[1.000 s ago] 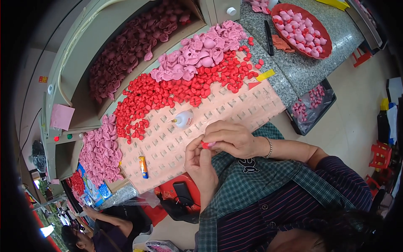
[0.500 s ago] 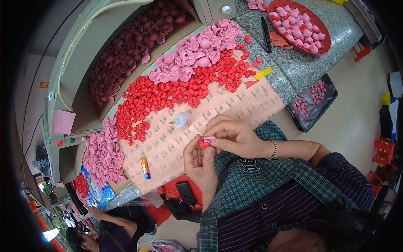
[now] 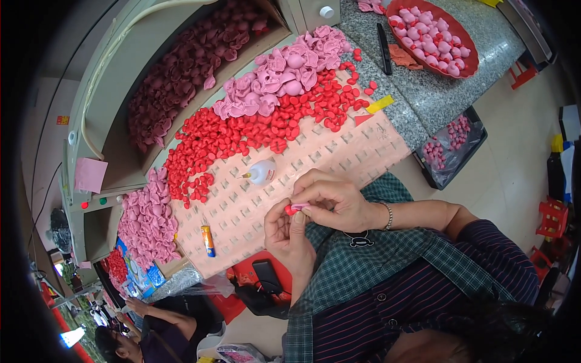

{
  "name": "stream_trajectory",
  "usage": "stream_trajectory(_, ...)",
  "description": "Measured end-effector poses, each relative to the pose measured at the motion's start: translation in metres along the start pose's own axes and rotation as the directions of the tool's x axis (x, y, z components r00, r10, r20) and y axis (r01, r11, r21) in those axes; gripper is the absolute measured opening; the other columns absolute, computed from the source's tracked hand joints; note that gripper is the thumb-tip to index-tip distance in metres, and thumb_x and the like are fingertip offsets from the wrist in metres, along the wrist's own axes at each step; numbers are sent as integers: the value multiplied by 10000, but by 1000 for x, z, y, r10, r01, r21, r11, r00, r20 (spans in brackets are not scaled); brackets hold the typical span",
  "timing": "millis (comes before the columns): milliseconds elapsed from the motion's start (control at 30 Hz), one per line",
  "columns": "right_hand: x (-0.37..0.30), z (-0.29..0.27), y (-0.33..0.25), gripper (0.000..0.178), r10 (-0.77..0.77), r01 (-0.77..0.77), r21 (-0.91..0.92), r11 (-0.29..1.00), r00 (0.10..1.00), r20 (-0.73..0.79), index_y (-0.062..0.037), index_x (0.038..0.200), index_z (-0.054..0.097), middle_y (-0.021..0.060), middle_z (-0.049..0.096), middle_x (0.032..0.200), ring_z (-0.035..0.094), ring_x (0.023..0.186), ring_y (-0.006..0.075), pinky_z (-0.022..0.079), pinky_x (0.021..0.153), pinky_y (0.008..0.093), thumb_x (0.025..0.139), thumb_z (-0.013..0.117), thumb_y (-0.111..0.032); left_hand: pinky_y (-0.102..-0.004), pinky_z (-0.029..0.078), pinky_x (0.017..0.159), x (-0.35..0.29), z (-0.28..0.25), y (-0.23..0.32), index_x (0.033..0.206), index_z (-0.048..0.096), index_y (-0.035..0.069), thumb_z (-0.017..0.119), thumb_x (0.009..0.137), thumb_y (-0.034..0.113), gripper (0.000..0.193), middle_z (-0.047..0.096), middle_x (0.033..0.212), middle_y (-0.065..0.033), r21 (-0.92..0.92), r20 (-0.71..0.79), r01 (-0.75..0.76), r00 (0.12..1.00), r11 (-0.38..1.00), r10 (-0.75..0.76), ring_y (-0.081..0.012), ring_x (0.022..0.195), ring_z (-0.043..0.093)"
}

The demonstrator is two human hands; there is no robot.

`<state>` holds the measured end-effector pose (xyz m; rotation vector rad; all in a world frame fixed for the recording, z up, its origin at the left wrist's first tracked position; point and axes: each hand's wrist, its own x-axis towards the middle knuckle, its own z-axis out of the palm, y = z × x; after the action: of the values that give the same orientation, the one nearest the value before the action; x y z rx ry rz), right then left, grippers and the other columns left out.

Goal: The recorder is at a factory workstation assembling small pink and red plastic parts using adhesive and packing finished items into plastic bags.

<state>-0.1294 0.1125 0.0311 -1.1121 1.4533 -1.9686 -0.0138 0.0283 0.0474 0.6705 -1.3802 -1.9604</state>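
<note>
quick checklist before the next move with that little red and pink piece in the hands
1. Small red and pink piece pinched between both hands: ok.
2. Left hand supports it from below: ok.
3. Right hand fingertips grip it from above: ok.
4. Glue bottle lies on its side on the pegged board, close to the hands: ok.
5. Red pieces pile within arm's range on the board: ok.
6. Whether the two parts are fully joined: cannot tell, fingers cover them.
</note>
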Motion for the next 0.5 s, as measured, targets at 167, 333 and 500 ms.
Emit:
stream_trajectory(167, 2, 3, 2, 158, 66, -60, 89, 994, 996, -67, 17, 1019, 659, 90, 607, 1018, 603, 805, 101, 491, 651, 231, 863, 642, 42, -260, 516, 869, 4, -1, -2, 1222, 544, -48, 634, 939, 20, 305, 646, 1104, -127, -68, 0, 57, 998, 996, -57, -150, 975, 631)
stream_trajectory(333, 1, 2, 4, 139, 58, -56, 43, 998, 996, -68, 20, 1008, 665, 84, 607, 1012, 600, 783, 92, 488, 644, 221, 871, 644, 29, -261, 516, 866, 2, -7, -5, 1205, 549, -42, 619, 959, 52, 273, 648, 1083, -116, -44, 12, 67, 998, 997, -66, -143, 964, 629)
stream_trajectory(500, 2, 3, 3, 125, 34, -32, 46, 998, 999, -29, 23, 1001, 662, 84, 606, 1012, 594, 773, 88, 483, 639, 221, 878, 641, 27, -262, 517, 858, -2, -5, -9, 1197, 549, -43, 609, 971, 67, 259, 647, 1076, -117, 11, -37, 4, 999, 1000, -4, -143, 962, 628)
